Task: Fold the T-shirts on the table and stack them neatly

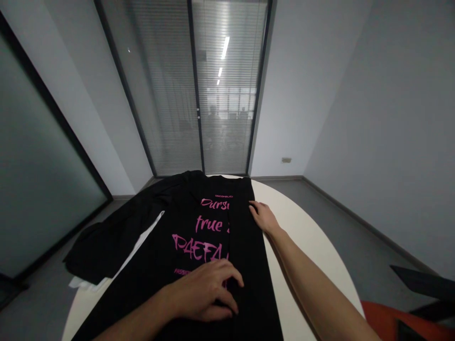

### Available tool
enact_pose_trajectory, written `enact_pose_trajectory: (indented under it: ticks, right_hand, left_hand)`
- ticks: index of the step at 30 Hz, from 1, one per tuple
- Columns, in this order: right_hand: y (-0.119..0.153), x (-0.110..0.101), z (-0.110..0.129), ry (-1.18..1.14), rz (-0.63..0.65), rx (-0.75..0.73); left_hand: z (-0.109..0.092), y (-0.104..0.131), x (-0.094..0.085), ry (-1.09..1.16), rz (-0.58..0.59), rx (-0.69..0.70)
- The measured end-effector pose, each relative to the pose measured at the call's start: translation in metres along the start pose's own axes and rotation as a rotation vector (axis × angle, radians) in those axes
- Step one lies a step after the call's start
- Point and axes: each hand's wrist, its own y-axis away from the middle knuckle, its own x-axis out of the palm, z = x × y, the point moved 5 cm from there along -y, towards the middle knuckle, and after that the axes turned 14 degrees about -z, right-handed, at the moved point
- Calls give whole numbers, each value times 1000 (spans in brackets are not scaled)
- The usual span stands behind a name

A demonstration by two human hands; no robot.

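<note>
A black long-sleeved shirt (163, 265) with pink lettering lies spread on the table. Its right side is folded inward as a long strip (249, 265) that covers the ends of the printed words. My left hand (209, 289) rests low over the print, palm down, with fingers bent and apart near the fold's inner edge. Farther up, my right hand (263, 217) lies on the fold's outer edge, fingers extended and touching the cloth. Neither hand pinches the fabric. To the left stretches one sleeve (106, 246), with some white material (85, 284) showing from under its end.
The shirt lies on a round white table (313, 255). Beyond it stand a glass partition with blinds (227, 132) and a pale wall (302, 94). A red seat (391, 322) and dark chair parts (423, 284) are at the lower right.
</note>
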Motion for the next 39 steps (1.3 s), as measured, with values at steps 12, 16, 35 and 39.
enact_pose_trajectory:
  ticks: [12,16,35,39]
  right_hand:
    - [-1,6,-2,80,34,49]
    - [-1,5,-1,85,77,56]
    - [-16,7,-21,-179,-60,150]
    - [-26,9,-33,-177,-53,282]
  left_hand:
    - [-1,18,-1,163,142,-109]
    - [-6,18,8,146,222,-32]
    - [-19,-39,59,-235,38,356]
    - [-15,-47,71,-330,-60,474]
